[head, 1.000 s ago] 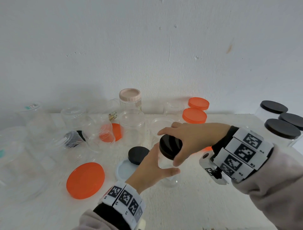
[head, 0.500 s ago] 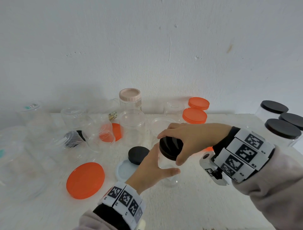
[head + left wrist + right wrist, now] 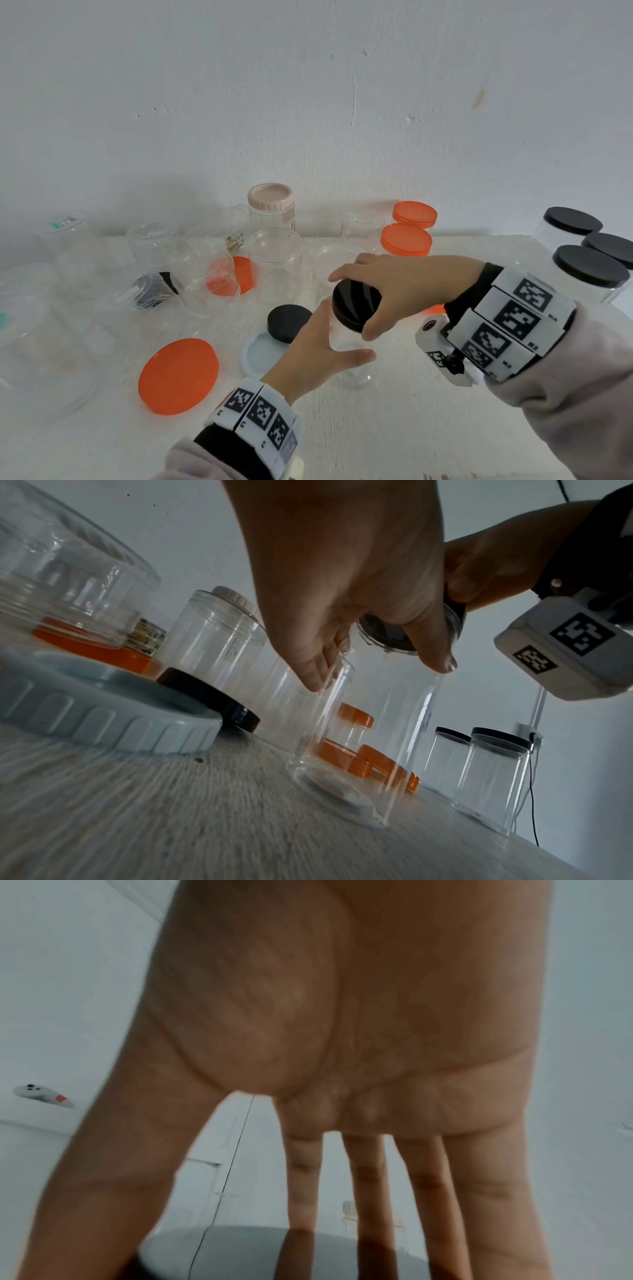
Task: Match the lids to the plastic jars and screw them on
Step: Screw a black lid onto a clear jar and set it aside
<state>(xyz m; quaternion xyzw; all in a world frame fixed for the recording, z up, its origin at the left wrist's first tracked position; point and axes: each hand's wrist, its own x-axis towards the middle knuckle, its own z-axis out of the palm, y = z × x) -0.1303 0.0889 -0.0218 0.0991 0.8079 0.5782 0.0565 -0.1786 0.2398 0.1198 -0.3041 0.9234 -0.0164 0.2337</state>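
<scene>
A small clear plastic jar (image 3: 349, 371) stands near the middle of the white table. My left hand (image 3: 318, 346) grips its side, thumb in front, fingers behind. A black lid (image 3: 356, 303) sits on the jar's mouth, and my right hand (image 3: 387, 291) holds it from above with thumb and fingers curled round its rim. In the left wrist view the jar (image 3: 369, 737) is upright with the left hand (image 3: 369, 642) wrapped round its upper part. The right wrist view shows my palm with the lid (image 3: 281, 1253) below the fingers.
A second black lid (image 3: 287, 322) rests on a pale blue lid (image 3: 260, 356). A large orange lid (image 3: 178, 375) lies front left. Open clear jars (image 3: 275, 263) crowd the left and back. Orange-lidded jars (image 3: 406, 240) stand behind; black-lidded jars (image 3: 589, 270) stand right.
The right hand has turned slightly on the black lid, its fingers shifting round the rim. The left hand and jar have stayed in place.
</scene>
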